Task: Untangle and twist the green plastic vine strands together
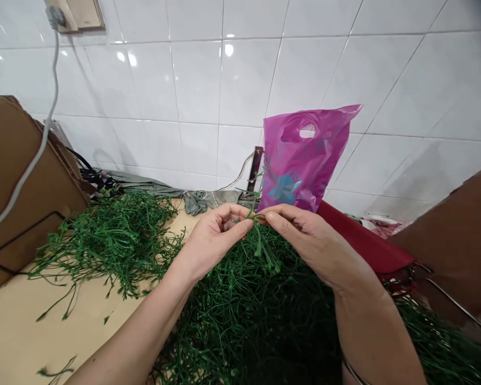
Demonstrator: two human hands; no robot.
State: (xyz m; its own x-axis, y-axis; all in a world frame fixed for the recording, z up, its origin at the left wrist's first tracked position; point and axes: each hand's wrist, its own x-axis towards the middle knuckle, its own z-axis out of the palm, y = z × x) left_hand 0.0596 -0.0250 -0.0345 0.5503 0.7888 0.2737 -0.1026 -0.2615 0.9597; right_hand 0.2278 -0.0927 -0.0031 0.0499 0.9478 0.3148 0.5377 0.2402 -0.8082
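A thin green stem piece (258,240) hangs between my two hands, in front of the purple bag. My left hand (220,230) pinches it between thumb and fingertips. From the other side my right hand (300,230) pinches it too, thumb and index finger nearly meeting the left ones. Below both hands spreads a large heap of green stems (240,315). A smaller pile of the same stems (116,235) lies to the left on the pale surface (12,331).
Behind my hands a purple plastic bag (300,160) stands against the tiled wall. Cardboard boxes rise at left (20,160) and right (457,240). A red object (364,240) lies beyond my right arm. A grey cable (44,139) hangs from a wall socket.
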